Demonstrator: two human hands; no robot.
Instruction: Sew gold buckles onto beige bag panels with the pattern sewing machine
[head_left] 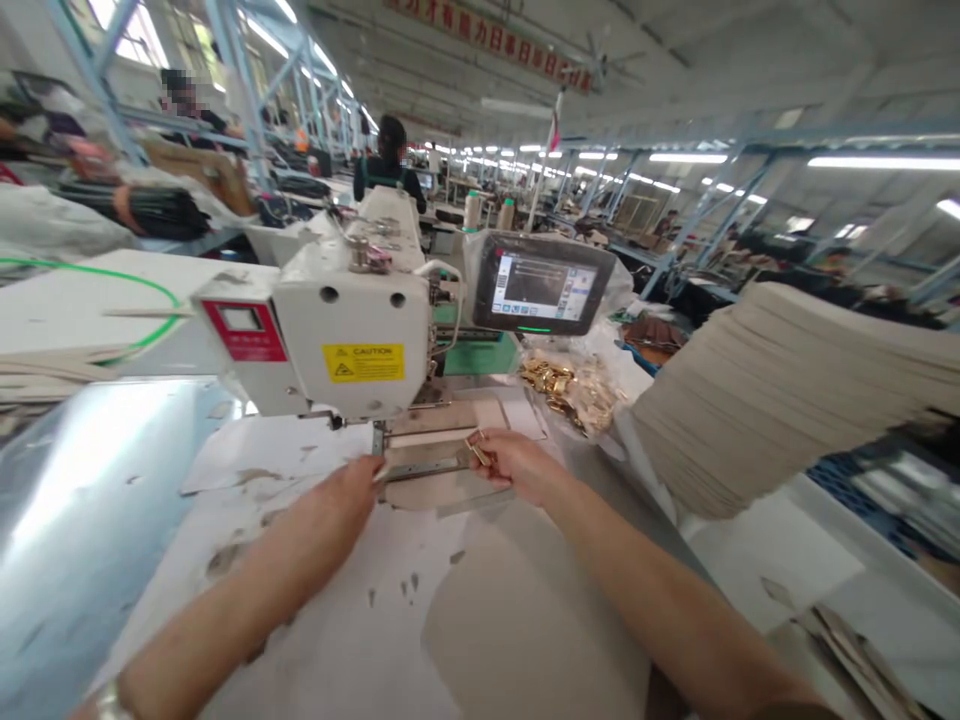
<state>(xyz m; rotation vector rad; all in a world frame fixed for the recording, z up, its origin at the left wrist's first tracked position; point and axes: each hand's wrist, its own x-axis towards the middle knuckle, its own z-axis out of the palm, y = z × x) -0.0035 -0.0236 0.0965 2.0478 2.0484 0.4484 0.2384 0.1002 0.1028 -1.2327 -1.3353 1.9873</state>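
Long factory hall under rows of white strip lights (883, 161), with pale blue steel framing on both sides, a red banner (487, 40) along the ceiling, and a co-worker (390, 165) in dark clothing at the far end of the line of machines. Nearer, a white table (322, 625) with a scuffed, marked top, a sheet of clear plastic (90, 500) across its left part, and a loose beige panel (525, 640) lying flat at the front. Straight ahead, a white computerised sewing machine (352, 340) with a yellow caution label (364, 362), and beside it a lit touchscreen (536, 283). To the right, a thick, fanned stack of beige cut pieces (780, 395), plainly a large batch left to handle, next to a clear bag of brass-coloured fittings (570, 395), heaped and far from used up. Under the machine head, a beige piece (427, 490) lying in a metal clamp plate (420, 465), with no finished seam to be made out at this size. Left hand (337, 505) at the near edge of the plate, fingers (375, 468) close together, with no telling whether they grip anything. Right hand (514, 465) just beside it, thumb and forefinger pinching a small brass-coloured fitting (478, 448) directly above the plate.
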